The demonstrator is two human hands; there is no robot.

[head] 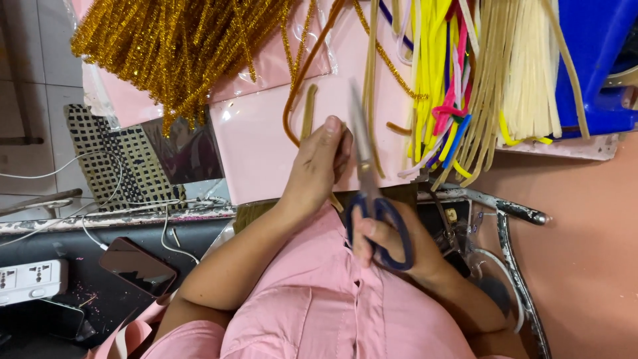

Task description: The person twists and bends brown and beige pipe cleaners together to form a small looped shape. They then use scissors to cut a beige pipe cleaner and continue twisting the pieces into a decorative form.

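My left hand (318, 169) pinches a tan pipe cleaner (308, 110) that sticks up from my fingers over a pink sheet (259, 143). My right hand (392, 242) grips blue-handled scissors (372, 193), fingers through the loops, the blurred blades pointing up beside my left fingertips. An orange-brown pipe cleaner (302, 73) curves just left of the tan one. My pink shirt fills the bottom of the view.
A heap of gold tinsel pipe cleaners (173, 46) lies top left. Yellow, pink, blue and cream pipe cleaners (485, 80) lie top right beside a blue plastic container (595, 60). A phone (137, 266) and a white power strip (33, 279) sit at lower left.
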